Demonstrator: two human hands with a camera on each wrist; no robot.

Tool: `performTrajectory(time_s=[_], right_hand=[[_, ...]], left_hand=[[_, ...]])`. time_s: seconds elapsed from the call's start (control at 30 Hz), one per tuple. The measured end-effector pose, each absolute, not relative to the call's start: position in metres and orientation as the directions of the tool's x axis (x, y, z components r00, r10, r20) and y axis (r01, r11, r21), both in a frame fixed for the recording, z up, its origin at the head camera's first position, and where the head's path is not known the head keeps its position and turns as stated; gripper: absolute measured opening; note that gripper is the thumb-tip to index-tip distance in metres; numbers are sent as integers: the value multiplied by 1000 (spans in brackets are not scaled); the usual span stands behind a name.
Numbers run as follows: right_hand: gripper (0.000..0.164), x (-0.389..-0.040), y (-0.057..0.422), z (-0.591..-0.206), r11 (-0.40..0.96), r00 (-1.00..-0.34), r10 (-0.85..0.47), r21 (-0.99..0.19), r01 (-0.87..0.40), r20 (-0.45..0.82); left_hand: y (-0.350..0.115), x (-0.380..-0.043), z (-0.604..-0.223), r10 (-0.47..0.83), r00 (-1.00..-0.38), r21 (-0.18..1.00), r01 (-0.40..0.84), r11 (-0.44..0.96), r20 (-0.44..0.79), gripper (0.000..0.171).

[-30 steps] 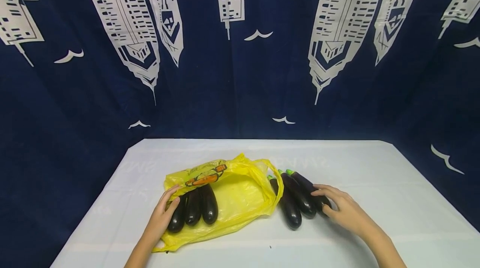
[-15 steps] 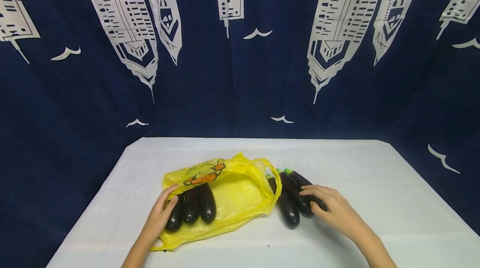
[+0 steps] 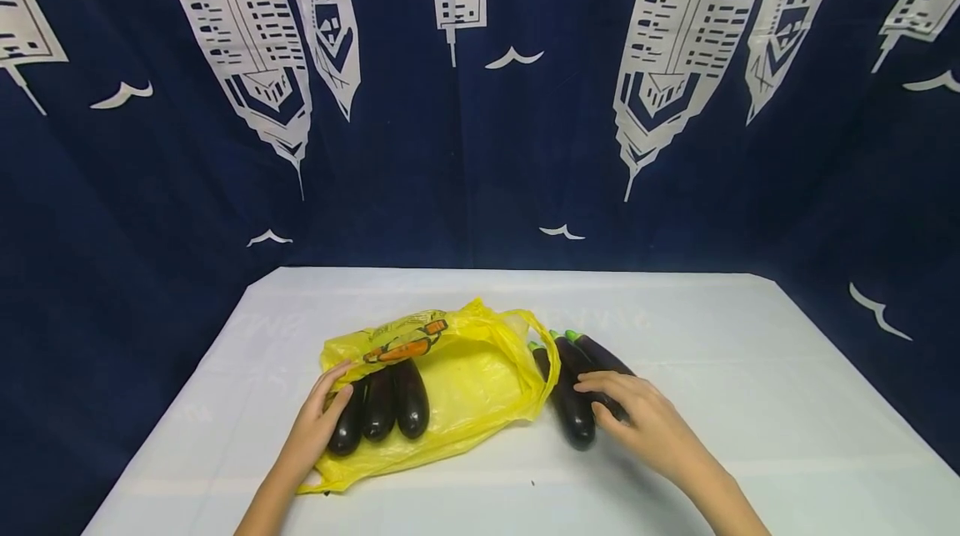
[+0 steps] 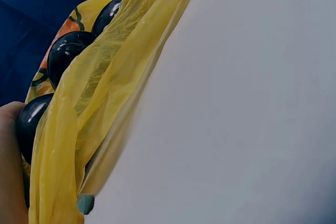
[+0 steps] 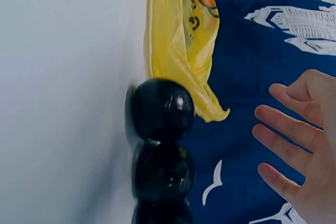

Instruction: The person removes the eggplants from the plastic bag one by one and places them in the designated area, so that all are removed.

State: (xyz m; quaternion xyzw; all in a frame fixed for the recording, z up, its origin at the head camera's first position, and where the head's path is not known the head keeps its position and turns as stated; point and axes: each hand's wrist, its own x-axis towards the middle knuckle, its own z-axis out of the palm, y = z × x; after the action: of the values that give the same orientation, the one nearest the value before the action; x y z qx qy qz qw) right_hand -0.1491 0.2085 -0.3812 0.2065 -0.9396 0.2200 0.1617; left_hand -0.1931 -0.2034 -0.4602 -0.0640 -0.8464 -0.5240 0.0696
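A yellow plastic bag (image 3: 480,394) lies on its side, its mouth facing me. Three dark eggplants (image 3: 379,411) sit side by side in its left part, their stem ends hidden under the upper layer. My left hand (image 3: 309,428) rests at the bag's left edge, thumb beside the leftmost eggplant, fingers stretched forward. Right of the bag lie three more eggplants (image 3: 574,413) with green stem ends. Over the right two of these is my right hand (image 3: 643,419), partly hiding them. The right wrist view shows its fingers (image 5: 286,124) loosely spread, holding nothing.
A white table (image 3: 750,369) carries everything. Behind it hangs a dark blue cloth (image 3: 465,152) printed with white buildings and birds. The bag's handle loop (image 3: 551,353) overlaps the left eggplant of the right group. A tiny dark speck lies near the front.
My right hand has moved left across the loose eggplants, from the rightmost towards the middle one. The left hand stays at the bag, and the view has tilted slightly.
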Motion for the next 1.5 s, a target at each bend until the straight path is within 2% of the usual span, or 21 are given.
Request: performTrajectory(time_s=[0.4,0.63,1.27,1.5], right_hand=[[25,-136,195,-381,814,-875,-296,-379,-441,383],[23,-132,184,-380,803,-856,-333,-356,-477,397],[31,-149,155,-375,767,-785,-435,-275,-579,441],[32,-153,139,-375,763,-796,-449,-289,-578,405]], left_hand=[[-202,-195,-464,39,-980,878,193,439,196,41],[-203,-192,-464,29,-982,878,180,445,187,41],[-203,-198,-461,39,-982,881,181,437,182,44],[-204,-196,-460,46,-983,881,178,438,175,44]])
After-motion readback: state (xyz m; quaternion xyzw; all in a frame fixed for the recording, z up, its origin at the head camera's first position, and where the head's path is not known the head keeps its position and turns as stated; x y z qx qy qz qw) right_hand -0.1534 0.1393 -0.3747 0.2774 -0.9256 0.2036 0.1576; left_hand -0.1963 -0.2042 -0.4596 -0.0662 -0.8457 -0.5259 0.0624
